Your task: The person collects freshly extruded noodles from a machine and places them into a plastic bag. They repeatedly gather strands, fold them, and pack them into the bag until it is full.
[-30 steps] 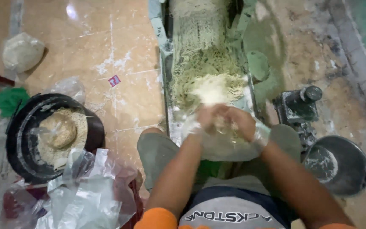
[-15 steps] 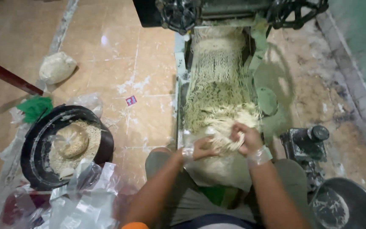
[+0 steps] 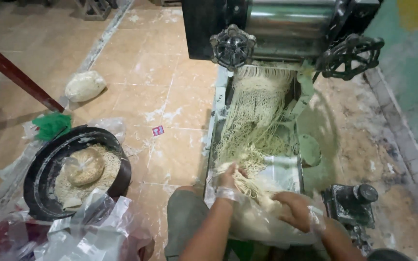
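Where fresh noodles (image 3: 255, 125) spill from the roller machine (image 3: 286, 24) down its chute (image 3: 286, 171), the left hand (image 3: 228, 179) has its grip closed on a bunch of strands — the right hand (image 3: 291, 208) clamps more of them at the clear plastic bag (image 3: 257, 224) on the lap, so they drop straight in.

We see soft, even indoor light on the tiled floor (image 3: 170, 96), with pale glare on the machine's steel roller (image 3: 291, 19). Shadows pool beside the chute (image 3: 315, 116). Edges bend wide-angle; the clear bags (image 3: 88, 232) look smeared.
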